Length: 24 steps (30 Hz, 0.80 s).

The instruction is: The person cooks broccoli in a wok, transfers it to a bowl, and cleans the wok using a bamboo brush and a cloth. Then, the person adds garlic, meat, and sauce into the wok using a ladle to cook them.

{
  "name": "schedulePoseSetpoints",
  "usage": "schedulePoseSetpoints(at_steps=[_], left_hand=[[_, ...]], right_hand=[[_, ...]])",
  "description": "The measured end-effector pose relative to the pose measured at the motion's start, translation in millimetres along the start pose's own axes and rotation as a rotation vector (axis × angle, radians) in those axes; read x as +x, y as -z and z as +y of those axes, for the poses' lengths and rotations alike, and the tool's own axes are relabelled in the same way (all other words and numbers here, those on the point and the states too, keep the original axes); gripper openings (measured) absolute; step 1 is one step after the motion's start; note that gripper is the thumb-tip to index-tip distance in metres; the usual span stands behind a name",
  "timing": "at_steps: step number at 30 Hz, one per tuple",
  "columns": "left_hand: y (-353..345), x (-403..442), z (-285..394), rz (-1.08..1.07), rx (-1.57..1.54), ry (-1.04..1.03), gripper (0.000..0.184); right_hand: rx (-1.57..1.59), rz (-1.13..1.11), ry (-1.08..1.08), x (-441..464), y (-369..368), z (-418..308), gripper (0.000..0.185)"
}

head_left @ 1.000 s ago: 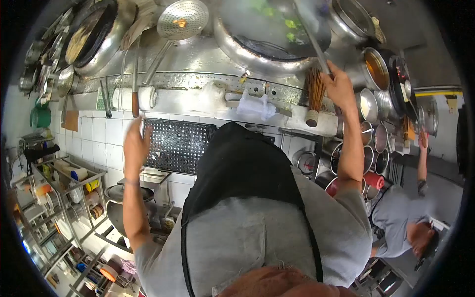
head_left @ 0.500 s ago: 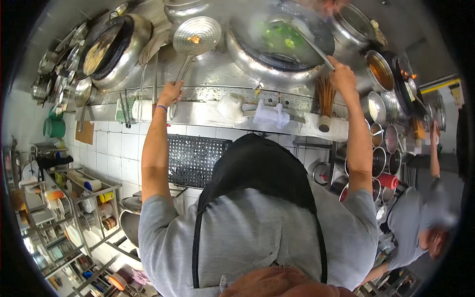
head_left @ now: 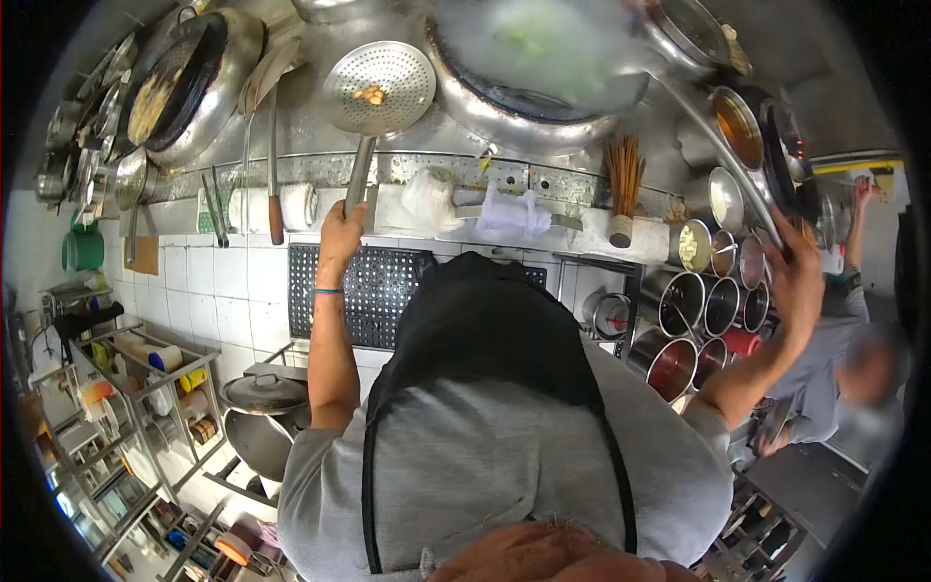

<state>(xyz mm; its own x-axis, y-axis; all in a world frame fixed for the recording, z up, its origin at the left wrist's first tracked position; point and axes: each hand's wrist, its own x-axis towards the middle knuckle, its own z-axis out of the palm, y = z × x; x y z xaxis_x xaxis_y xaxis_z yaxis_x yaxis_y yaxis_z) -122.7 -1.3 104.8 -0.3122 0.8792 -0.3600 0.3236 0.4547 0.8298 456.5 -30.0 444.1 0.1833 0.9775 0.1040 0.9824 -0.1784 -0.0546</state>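
Note:
My left hand [head_left: 342, 233] is closed round the handle of a perforated metal skimmer [head_left: 405, 82]. A few small brown pieces [head_left: 370, 94] lie in its bowl, level with the left side of a large wok [head_left: 465, 105]. Green vegetables [head_left: 529, 39] show blurred in the wok through thick steam. Out to the right, my right hand [head_left: 797, 276] grips the end of a long-handled ladle [head_left: 718, 141]. The ladle's head, smeared by steam, is at the wok's right rim.
At left stands another wok [head_left: 184, 82] with golden food in it. A bamboo brush [head_left: 626, 184] and a white cloth [head_left: 514, 213] are along the counter edge. Several pots [head_left: 679, 303] crowd the right side. Beyond them is another person [head_left: 824, 359].
My right hand has moved right and back towards me, drawing the ladle out of the wok's middle to its right rim. The skimmer stays in my left hand. Steam over the wok is thicker.

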Motion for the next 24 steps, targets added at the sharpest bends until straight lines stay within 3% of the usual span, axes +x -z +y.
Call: schedulePoseSetpoints(at_steps=[3, 6, 7, 8, 12, 13, 17, 21, 24], left_hand=[[-4.6, 0.3, 9.5, 0.029, 0.000, -0.015, 0.034], [-6.8, 5.4, 16.0, 0.025, -0.017, 0.024, 0.036], [-8.1, 6.4, 16.0, 0.021, -0.016, 0.030, 0.037], [-8.8, 5.7, 17.2, 0.016, -0.013, 0.033, 0.038], [-6.1, 7.4, 16.4, -0.176, -0.345, 0.273, 0.022], [-4.0, 14.0, 10.6, -0.275, -0.623, 0.374, 0.014], [-3.9, 15.3, 12.2, -0.354, -0.703, 0.254, 0.011], [-6.6, -17.9, 31.0, -0.188, -0.567, 0.145, 0.013], [-1.3, -43.9, 60.3, -0.092, -0.516, 0.092, 0.018]], right_hand=[[-0.163, 0.153, 0.153, -16.2, -6.3, 8.8, 0.046], [0.011, 0.018, 0.109, -2.4, -33.6, 6.0, 0.047], [0.058, -0.129, -0.105, 7.3, -41.1, -17.7, 0.046], [-0.003, -0.084, -0.012, 16.6, -71.8, -6.9, 0.045], [0.113, -0.152, -0.218, 16.3, -103.0, -53.1, 0.047], [0.167, -0.095, -0.142, 8.6, -101.6, -62.5, 0.048], [0.597, -0.022, 0.192, 4.2, -113.9, -64.4, 0.048], [0.552, -0.146, 0.374, 13.0, -105.0, -118.0, 0.046], [0.371, -0.193, 0.366, 19.5, -110.0, -166.2, 0.042]])
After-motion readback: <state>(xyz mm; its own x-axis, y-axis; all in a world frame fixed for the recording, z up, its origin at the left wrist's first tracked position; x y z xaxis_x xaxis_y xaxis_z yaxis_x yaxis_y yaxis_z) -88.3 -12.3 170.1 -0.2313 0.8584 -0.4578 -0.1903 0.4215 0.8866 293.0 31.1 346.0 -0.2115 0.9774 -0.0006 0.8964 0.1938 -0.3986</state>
